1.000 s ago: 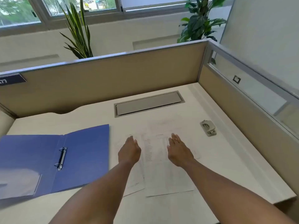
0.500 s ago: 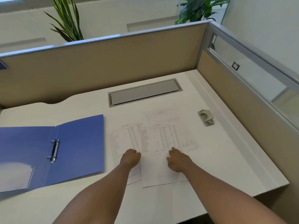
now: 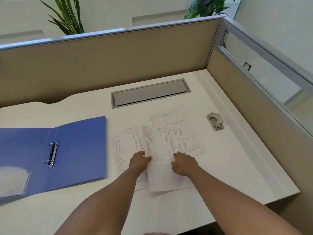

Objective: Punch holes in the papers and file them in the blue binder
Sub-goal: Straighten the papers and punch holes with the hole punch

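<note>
Three printed papers lie overlapping on the white desk, fanned out in front of me. My left hand has its thumb over the left edge of the top sheet, pinching that edge. My right hand lies on the same sheet with bent fingers; whether it grips is unclear. The blue binder lies open flat to the left, its metal rings closed. A grey hole punch stands to the right of the papers, out of both hands.
A grey cable hatch is set into the desk behind the papers. Beige partition walls enclose the back and right sides. A clear pocket sits inside the binder's left cover. The desk's front edge runs below my forearms.
Both hands slid back toward me from the papers' upper part to the top sheet's lower half, fingers curling. The view tilted downward.
</note>
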`<state>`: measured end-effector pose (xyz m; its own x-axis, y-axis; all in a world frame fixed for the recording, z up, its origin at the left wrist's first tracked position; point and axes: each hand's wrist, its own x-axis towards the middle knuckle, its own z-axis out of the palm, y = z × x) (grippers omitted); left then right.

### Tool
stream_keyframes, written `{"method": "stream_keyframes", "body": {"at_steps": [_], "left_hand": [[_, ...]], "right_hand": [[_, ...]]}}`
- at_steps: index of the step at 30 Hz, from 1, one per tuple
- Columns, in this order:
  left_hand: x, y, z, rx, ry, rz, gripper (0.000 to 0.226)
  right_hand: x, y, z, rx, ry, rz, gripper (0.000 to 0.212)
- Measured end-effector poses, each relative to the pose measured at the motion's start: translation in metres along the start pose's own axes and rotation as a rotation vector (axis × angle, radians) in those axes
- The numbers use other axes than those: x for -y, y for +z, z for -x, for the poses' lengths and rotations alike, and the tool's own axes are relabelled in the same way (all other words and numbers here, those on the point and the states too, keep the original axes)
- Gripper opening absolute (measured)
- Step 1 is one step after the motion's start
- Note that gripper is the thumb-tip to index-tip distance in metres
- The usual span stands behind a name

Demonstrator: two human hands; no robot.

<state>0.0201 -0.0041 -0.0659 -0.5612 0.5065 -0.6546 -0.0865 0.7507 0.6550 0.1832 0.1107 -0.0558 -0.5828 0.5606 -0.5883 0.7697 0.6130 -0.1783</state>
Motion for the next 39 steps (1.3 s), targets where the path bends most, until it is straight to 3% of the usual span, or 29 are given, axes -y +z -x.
{"method": "stream_keyframes", "body": {"at_steps": [5, 12, 14, 18, 21, 26, 33, 35, 39], "left_hand": [[-0.006, -0.004, 0.0, 0.006, 0.057, 0.035, 0.026], [-0.007, -0.029, -0.007, 0.028, 0.066, 0.128, 0.04], [-0.006, -0.036, -0.009, 0.009, 0.037, 0.162, 0.039], [-0.002, -0.047, -0.013, -0.049, -0.034, 0.239, 0.033], [0.007, -0.054, -0.021, -0.155, -0.093, 0.273, 0.018], [0.02, -0.062, -0.026, -0.376, -0.185, 0.168, 0.026], [0.015, -0.063, -0.023, -0.447, -0.364, -0.128, 0.101], [0.013, -0.06, -0.023, -0.435, -0.394, -0.184, 0.111], [0.012, -0.055, -0.022, -0.426, -0.436, -0.26, 0.107]], "right_hand": [[0.009, -0.006, -0.005, -0.169, 0.054, -0.207, 0.051], [0.012, -0.022, -0.022, -0.352, 0.235, -0.619, 0.082], [0.012, -0.027, -0.028, -0.357, 0.283, -0.781, 0.071], [0.017, -0.031, -0.038, -0.32, 0.243, -0.957, 0.024], [0.026, -0.032, -0.044, -0.316, 0.216, -0.965, 0.019], [0.036, -0.029, -0.053, -0.274, 0.206, -0.934, 0.021], [0.046, -0.021, -0.063, -0.24, 0.223, -0.875, 0.019], [0.047, -0.016, -0.067, -0.224, 0.226, -0.856, 0.02], [0.048, -0.01, -0.069, -0.197, 0.224, -0.837, 0.017]]}}
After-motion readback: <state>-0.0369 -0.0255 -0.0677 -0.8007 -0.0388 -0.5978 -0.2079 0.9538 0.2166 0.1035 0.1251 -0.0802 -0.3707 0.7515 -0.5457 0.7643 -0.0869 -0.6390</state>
